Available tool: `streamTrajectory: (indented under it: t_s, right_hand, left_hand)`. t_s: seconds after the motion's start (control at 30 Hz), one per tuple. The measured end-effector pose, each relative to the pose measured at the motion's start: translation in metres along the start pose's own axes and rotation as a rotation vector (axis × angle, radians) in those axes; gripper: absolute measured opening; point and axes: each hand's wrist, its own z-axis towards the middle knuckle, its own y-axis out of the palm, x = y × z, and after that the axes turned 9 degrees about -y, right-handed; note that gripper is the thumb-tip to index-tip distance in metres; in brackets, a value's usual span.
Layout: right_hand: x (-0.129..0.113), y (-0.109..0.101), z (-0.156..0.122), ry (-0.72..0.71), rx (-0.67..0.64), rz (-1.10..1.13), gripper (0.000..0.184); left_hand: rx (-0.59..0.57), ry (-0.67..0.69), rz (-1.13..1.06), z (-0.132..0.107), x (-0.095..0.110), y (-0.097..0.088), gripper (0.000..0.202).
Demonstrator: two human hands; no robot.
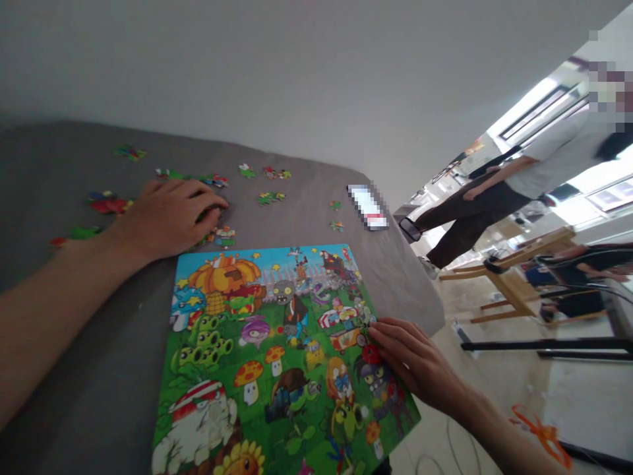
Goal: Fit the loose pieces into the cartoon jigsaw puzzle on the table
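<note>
A colourful cartoon jigsaw puzzle board (277,356) lies on a grey-covered table (99,369), reaching to its near right edge. My left hand (168,214) rests palm down on loose puzzle pieces (221,235) just beyond the board's top left corner, fingers curled over something I cannot make out. My right hand (413,359) lies on the board's right edge, fingertips pressed on the picture near a red piece (370,354). Several more loose pieces (271,196) are scattered across the far side of the table.
A blurred flat object (368,206) lies near the table's far right corner. Beyond the table's right edge a person (499,198) stands on a light floor. Wooden furniture (514,277), black bars (544,344) and an orange cord (541,432) are to the right.
</note>
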Motion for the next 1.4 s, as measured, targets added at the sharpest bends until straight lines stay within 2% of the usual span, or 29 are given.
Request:
streamTrajectory:
  t_s: [0.13,0.33,0.5,0.67,0.77,0.83,0.93,1.03,1.1,1.2,1.4]
  right_hand:
    - [0.006,-0.001,0.003,-0.017,-0.021,0.017,0.043]
    - [0.010,-0.002,0.002,-0.032,-0.058,0.020,0.042]
    - [0.009,0.001,0.003,-0.024,-0.031,0.037,0.039]
    - [0.017,-0.013,0.018,-0.019,-0.005,0.146,0.028]
    - [0.040,-0.021,0.039,0.013,0.070,0.177,0.024]
    - [0.067,-0.019,0.061,0.069,0.104,0.165,0.023]
    - [0.118,-0.005,0.104,0.218,0.097,0.166,0.025]
    - [0.166,0.013,0.147,0.248,0.052,0.218,0.030]
    - [0.188,0.024,0.167,0.240,0.009,0.271,0.029]
    - [0.202,0.037,0.178,0.213,-0.030,0.346,0.029]
    - [0.194,0.056,0.167,0.186,0.050,0.400,0.025]
  left_hand:
    - [-0.015,0.001,-0.015,0.000,0.001,-0.002,0.050]
    - [-0.014,-0.009,-0.012,0.000,0.002,-0.002,0.048]
    - [-0.022,0.001,-0.017,-0.002,0.003,-0.004,0.049]
    - [-0.028,0.013,-0.007,-0.002,0.002,-0.005,0.047]
    - [-0.027,0.019,-0.014,-0.002,0.000,-0.005,0.044]
    - [-0.026,0.019,-0.022,-0.002,0.000,-0.005,0.043]
    - [-0.013,0.005,-0.031,-0.003,0.001,-0.006,0.044]
    - [0.001,-0.001,-0.037,-0.003,-0.001,-0.006,0.045]
    - [0.002,0.003,-0.041,-0.003,-0.003,-0.005,0.046]
    - [0.004,0.005,-0.054,-0.003,-0.006,-0.003,0.048]
    - [0.019,0.003,-0.080,-0.001,-0.005,-0.003,0.047]
